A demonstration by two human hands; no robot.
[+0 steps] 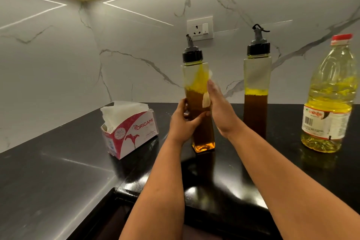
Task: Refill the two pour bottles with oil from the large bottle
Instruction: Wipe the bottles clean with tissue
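Observation:
Two tall square pour bottles with black spout caps stand on the black counter, each partly filled with amber oil under a yellow foamy layer. My left hand [184, 120] grips the left pour bottle [196, 93] around its middle. My right hand [218, 107] presses a white tissue [206, 100] flat against that bottle's right side. The right pour bottle [256, 91] stands untouched behind my right forearm. The large bottle [329, 99], clear plastic with a red cap and a white label, stands at the far right with pale yellow oil in it.
An open pink-and-white tissue box [129, 132] sits on the counter left of the bottles. The marble wall has a socket plate [200, 27] behind the bottles. The counter's front edge [194, 193] forms an inner corner below my arms.

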